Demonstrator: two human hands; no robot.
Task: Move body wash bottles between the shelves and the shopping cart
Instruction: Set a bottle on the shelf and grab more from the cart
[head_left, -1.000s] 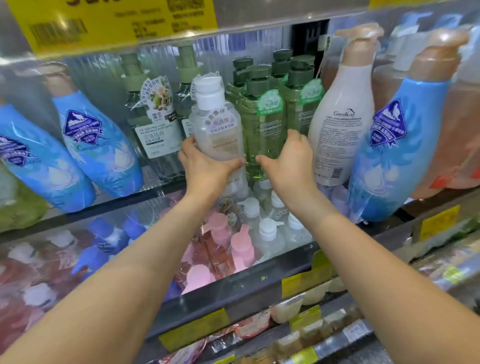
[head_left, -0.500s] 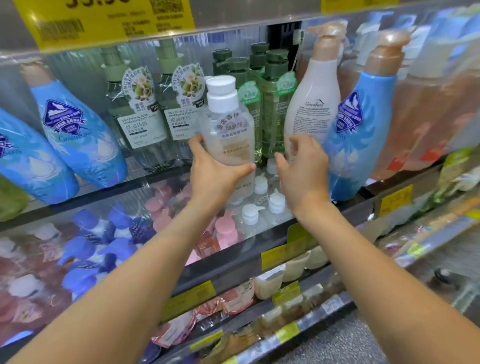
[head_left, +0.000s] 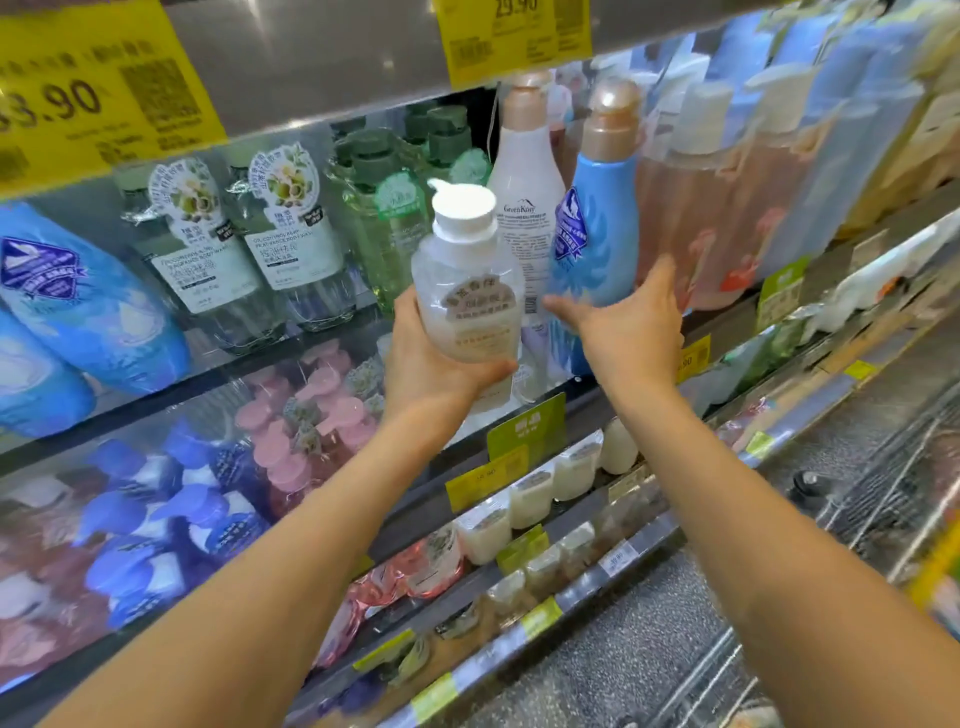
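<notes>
Clear bottle (head_left: 467, 291) now lifted off the shelf (head_left: 597, 400), left hand (head_left: 431, 364) gripping it; right hand (head_left: 623, 327) let go, fingers spread; cart transfer remains.

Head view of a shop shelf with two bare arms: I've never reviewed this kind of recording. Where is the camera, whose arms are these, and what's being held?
No machine here: the camera sits on a person's head, looking forward and down, so the arms are their own. The left hand grips a clear bottle with a white cap, held in front of the shelf. The right hand is open, holding nothing, beside it. Behind stand a white bottle and a blue bottle.
</notes>
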